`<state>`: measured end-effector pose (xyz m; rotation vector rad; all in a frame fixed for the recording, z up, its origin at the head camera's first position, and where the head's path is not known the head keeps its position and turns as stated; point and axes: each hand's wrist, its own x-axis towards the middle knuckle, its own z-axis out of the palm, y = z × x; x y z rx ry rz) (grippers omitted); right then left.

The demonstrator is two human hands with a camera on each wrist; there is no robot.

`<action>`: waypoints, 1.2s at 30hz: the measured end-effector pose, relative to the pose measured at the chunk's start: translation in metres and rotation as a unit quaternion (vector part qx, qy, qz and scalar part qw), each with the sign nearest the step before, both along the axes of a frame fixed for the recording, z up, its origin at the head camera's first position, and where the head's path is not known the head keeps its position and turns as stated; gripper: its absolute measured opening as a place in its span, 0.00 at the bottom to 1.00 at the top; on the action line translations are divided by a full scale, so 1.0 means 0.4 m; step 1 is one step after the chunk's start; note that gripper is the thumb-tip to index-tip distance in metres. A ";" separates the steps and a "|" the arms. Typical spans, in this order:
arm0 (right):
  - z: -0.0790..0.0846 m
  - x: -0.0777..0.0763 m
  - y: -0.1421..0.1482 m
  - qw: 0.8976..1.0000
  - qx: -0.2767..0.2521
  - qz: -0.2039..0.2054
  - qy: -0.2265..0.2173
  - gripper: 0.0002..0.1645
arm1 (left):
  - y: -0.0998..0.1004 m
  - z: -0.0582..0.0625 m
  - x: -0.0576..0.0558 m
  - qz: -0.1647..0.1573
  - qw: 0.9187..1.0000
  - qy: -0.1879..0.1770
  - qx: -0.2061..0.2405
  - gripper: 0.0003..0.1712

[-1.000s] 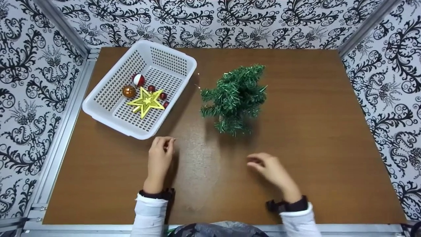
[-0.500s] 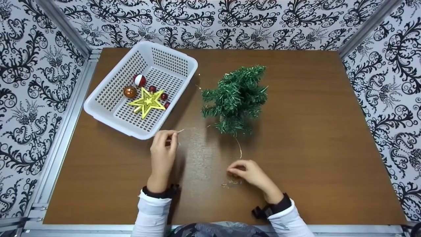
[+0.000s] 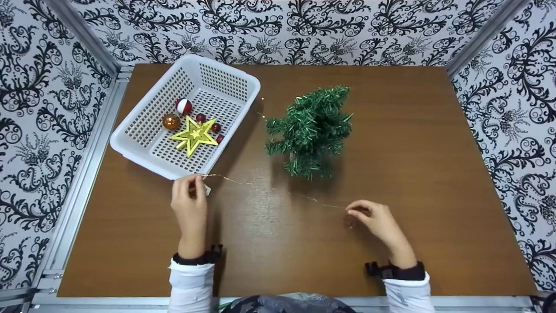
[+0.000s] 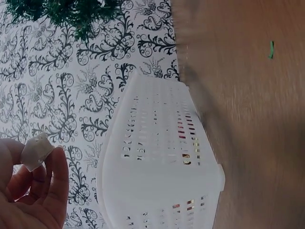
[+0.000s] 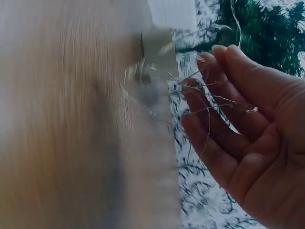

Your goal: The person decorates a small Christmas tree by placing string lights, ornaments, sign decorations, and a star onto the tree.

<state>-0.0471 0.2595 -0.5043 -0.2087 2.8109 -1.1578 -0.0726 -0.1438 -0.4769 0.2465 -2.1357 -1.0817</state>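
Note:
Thin wire fairy lights [image 3: 313,199] stretch between the two hands, in front of the tree. At the near corner of the basket, the left hand [image 3: 190,208] pinches one end between thumb and fingers. A small whitish piece [image 4: 36,151] shows at its fingertips in the left wrist view. Farther right, the right hand [image 3: 378,221] grips the wire between thumb and index finger. Loose loops of the wire [image 5: 205,102] dangle below those fingertips in the right wrist view. A small green tinsel tree [image 3: 310,130] stands behind the wire, tilted in the head view.
A white perforated basket [image 3: 147,161] at the left holds a yellow star [image 3: 194,135], an orange ball [image 3: 171,121], a red-and-white ball [image 3: 184,106] and several small red balls. Patterned walls [image 3: 269,34] bound the brown table [image 3: 412,152]. A green scrap [image 4: 271,49] lies on it.
The hands have moved apart, the left one leftward and the right one rightward after coming inward. The wire between them is now drawn out. Tree and basket stay in place.

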 end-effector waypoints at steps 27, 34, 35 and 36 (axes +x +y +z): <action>0.024 -0.046 0.178 0.924 -0.027 -0.370 0.096 0.11 | -0.077 -0.005 0.025 0.132 0.989 -0.060 0.032 0.14; 0.029 -0.051 0.256 0.892 -0.032 -0.450 0.038 0.15 | -0.127 0.005 0.041 0.192 0.976 -0.077 0.064 0.18; 0.028 -0.052 0.266 0.888 -0.031 -0.457 0.027 0.16 | -0.132 0.006 0.042 0.198 0.974 -0.079 0.071 0.18; 0.025 -0.053 0.274 0.886 -0.031 -0.463 0.019 0.16 | -0.135 0.006 0.043 0.204 0.973 -0.080 0.077 0.18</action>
